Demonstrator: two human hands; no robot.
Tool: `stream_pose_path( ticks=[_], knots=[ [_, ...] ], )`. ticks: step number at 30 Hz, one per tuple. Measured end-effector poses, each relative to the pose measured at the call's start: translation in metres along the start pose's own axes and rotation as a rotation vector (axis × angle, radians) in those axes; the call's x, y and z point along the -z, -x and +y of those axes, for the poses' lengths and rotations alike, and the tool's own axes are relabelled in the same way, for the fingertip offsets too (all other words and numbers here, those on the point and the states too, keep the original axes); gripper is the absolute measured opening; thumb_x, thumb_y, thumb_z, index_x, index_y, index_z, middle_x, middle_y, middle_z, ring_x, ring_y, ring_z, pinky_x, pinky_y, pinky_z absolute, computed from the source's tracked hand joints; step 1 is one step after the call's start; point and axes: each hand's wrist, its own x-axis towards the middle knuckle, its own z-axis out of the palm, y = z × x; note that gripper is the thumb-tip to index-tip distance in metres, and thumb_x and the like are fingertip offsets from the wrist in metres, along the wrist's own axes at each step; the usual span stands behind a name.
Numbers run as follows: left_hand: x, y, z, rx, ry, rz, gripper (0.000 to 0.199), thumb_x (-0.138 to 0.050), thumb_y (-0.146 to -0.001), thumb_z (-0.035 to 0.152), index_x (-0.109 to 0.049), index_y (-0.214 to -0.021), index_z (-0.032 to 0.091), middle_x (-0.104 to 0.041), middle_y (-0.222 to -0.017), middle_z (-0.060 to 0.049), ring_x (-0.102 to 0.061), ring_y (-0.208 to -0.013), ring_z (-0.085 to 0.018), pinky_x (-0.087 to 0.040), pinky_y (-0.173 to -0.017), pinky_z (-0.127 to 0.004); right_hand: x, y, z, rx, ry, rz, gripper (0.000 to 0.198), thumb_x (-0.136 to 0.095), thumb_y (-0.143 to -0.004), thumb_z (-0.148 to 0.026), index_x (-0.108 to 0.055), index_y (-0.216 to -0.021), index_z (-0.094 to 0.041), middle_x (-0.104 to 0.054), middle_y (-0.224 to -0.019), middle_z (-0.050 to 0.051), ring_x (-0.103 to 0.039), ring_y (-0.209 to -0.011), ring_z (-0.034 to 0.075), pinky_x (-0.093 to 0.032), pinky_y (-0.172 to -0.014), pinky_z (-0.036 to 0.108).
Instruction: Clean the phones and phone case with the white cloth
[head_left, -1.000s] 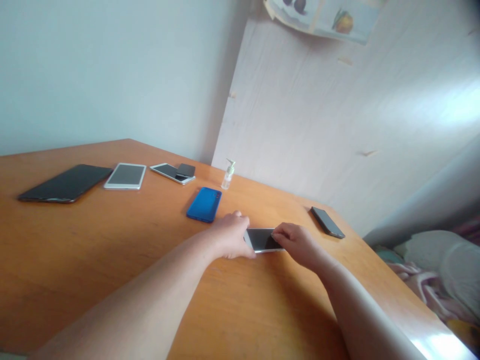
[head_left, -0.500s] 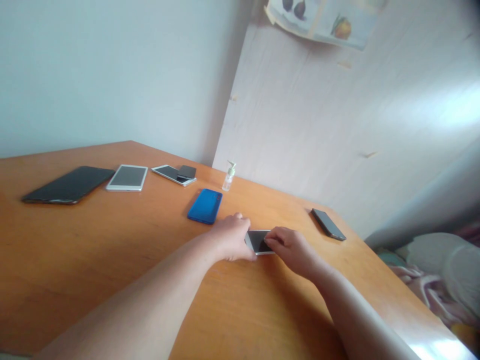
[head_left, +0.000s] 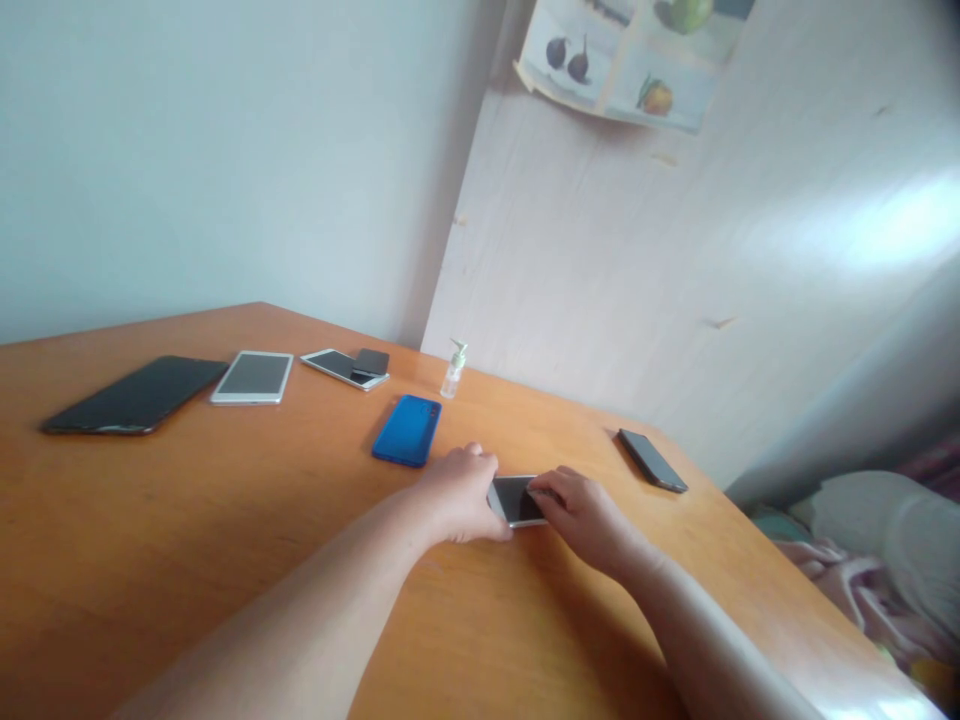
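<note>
A white-framed smartphone (head_left: 517, 499) lies on the wooden table, its dark screen facing up. My left hand (head_left: 463, 495) grips its left end, thumb at the near edge and fingers at the far edge. Over the right part of the screen is my right hand (head_left: 574, 510), fingers bent and pressed together on the glass. Whatever those fingers may hold is hidden, and they cover the phone's right end. A blue phone or phone case (head_left: 409, 430) rests just beyond my left hand.
Around the wooden table (head_left: 247, 560) lie a black tablet (head_left: 142, 395), a white tablet (head_left: 253, 378), a white phone (head_left: 334, 364) with a small dark flat object (head_left: 372, 361) on it, and a dark phone (head_left: 652, 460) at right. A clear pump bottle (head_left: 452, 372) stands near the wall.
The view has tilted up slightly, so the table and hands sit lower in the picture. Both hands keep nearly the same place on the phone.
</note>
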Motion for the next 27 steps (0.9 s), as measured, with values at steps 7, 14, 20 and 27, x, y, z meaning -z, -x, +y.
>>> stream_pose_path(
  ticks=[7,14,20,27],
  knots=[
    [0.002,0.002,0.002,-0.012,-0.007,0.007,0.057,-0.072,-0.052,0.06,-0.06,-0.093,0.022,-0.058,-0.102,-0.008,-0.062,-0.09,-0.027,-0.05,-0.069,-0.032,-0.005,-0.012,0.009,-0.079,0.057,0.062,0.018,-0.048,-0.089,-0.02,-0.065,-0.085,-0.018,-0.066,-0.084,0.006,-0.061,-0.082,0.018,-0.044,-0.075,0.027],
    [0.0,0.003,0.003,-0.018,-0.013,0.013,0.058,-0.07,-0.054,0.061,-0.061,-0.096,0.023,-0.058,-0.103,-0.008,-0.062,-0.091,-0.027,-0.049,-0.068,-0.032,-0.008,-0.015,0.014,-0.184,0.121,0.098,0.019,-0.048,-0.088,-0.023,-0.065,-0.08,-0.017,-0.067,-0.081,0.006,-0.061,-0.079,0.018,-0.042,-0.072,0.027],
    [-0.002,0.002,0.002,-0.036,0.002,0.023,0.054,-0.069,-0.056,0.06,-0.06,-0.094,0.023,-0.058,-0.101,-0.008,-0.062,-0.089,-0.027,-0.05,-0.068,-0.033,-0.007,-0.016,0.014,-0.128,0.038,0.044,0.019,-0.049,-0.088,-0.024,-0.066,-0.084,-0.019,-0.069,-0.083,0.005,-0.062,-0.079,0.018,-0.042,-0.071,0.026],
    [-0.006,0.001,0.002,-0.046,0.036,0.059,0.06,-0.071,-0.055,0.054,-0.055,-0.103,0.022,-0.059,-0.105,-0.009,-0.061,-0.095,-0.028,-0.05,-0.074,-0.034,-0.007,-0.016,0.013,-0.104,0.007,0.033,0.019,-0.049,-0.088,-0.024,-0.066,-0.084,-0.019,-0.069,-0.083,0.005,-0.062,-0.078,0.017,-0.042,-0.07,0.026]
  ],
)
